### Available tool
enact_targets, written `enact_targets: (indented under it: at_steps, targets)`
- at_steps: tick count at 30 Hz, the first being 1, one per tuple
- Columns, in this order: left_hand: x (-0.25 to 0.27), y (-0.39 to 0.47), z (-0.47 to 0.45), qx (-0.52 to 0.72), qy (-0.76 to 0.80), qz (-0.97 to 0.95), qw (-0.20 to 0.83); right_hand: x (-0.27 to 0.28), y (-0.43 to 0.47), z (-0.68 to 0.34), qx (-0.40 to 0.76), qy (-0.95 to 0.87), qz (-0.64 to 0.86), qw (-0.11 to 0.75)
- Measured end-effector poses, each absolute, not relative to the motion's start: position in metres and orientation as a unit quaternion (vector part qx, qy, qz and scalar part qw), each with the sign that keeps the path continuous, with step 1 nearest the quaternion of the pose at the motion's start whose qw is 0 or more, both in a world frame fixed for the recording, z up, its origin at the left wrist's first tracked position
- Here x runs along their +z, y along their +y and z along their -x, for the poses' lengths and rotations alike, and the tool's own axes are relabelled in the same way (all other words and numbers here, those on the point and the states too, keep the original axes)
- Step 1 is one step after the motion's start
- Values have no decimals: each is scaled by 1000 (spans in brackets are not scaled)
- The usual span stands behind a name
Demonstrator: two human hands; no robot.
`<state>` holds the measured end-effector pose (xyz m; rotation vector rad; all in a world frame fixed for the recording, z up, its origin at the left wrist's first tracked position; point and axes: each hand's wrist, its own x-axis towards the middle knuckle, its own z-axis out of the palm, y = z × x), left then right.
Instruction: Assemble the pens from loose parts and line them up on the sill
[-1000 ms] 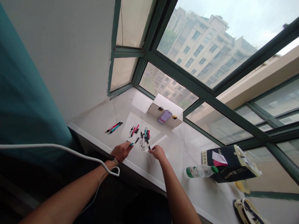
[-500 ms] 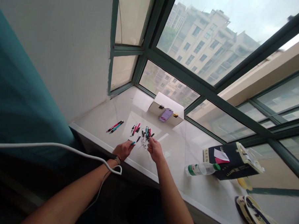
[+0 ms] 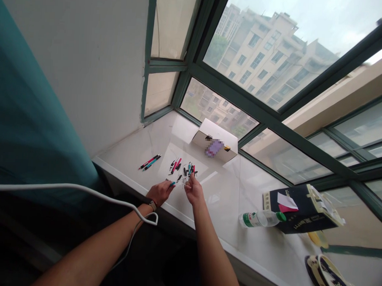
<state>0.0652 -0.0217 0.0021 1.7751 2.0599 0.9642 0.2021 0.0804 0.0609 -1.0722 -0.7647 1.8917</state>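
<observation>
My left hand (image 3: 160,193) is closed at the front of the white counter around a blue pen barrel (image 3: 172,184), whose end sticks out past the fingers. My right hand (image 3: 194,191) reaches into the near side of a pile of loose pen parts (image 3: 189,170); its thumb and fingertips are pinched together, and whatever is between them is too small to make out. Left of that pile lies a smaller group of red and black pen parts (image 3: 176,165). Two whole-looking pens, a red pen (image 3: 148,161) and a blue pen (image 3: 152,163), lie side by side farther left.
A white box (image 3: 214,140) with a blurred purple patch stands against the window. To the right are a plastic bottle (image 3: 260,219) lying on its side, a dark carton (image 3: 302,209) and a round container (image 3: 327,277). A white cable (image 3: 81,186) crosses before my left forearm.
My right hand has shifted a little to the left along the near side of the pile. My left hand keeps its hold on the blue barrel. The view has moved slightly.
</observation>
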Motion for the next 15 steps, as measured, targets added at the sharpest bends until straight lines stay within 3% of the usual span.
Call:
enact_targets:
  at_steps: [7,15]
  targets:
    - [4,-21,-66,314,714,-612,130,62,69,-195,684,-382,459,419]
    - [7,-23,-65,318,711,-612,134,54,45,-188,552,-598,471,341]
